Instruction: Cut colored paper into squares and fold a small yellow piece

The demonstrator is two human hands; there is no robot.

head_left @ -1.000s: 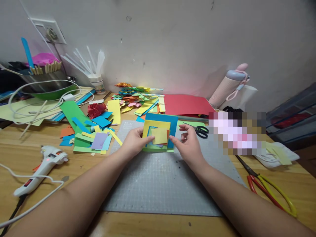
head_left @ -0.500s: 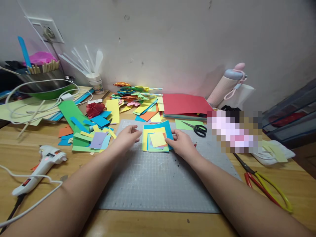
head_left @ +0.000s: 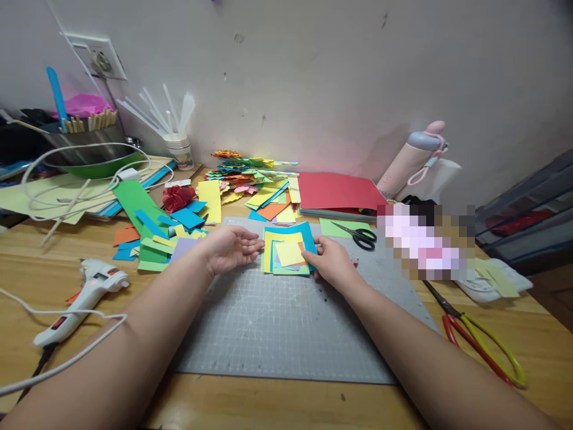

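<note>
My right hand [head_left: 332,260] grips the right edge of a stack of coloured paper squares [head_left: 292,253], thumb on top and fingers behind. Blue, yellow, green and purple sheets of different sizes overlap in it, with a small pale yellow square uppermost. My left hand [head_left: 236,249] is open beside the stack's left edge, palm turned up and fingers stretched toward it; whether the fingertips touch the paper I cannot tell. Both hands are over the grey cutting mat [head_left: 286,334].
Paper scraps [head_left: 152,230] lie at left, near a white glue gun [head_left: 85,301] with its cord. Behind are paper flowers [head_left: 242,170] and a red sheet [head_left: 338,190]. Black scissors [head_left: 360,235] and red-and-yellow-handled scissors [head_left: 478,340] lie at right. A pink bottle [head_left: 409,158] leans against the wall.
My left hand has turned palm up, its fingers now straighter beside the stack. My right hand keeps its hold on the papers. The view has shifted slightly.
</note>
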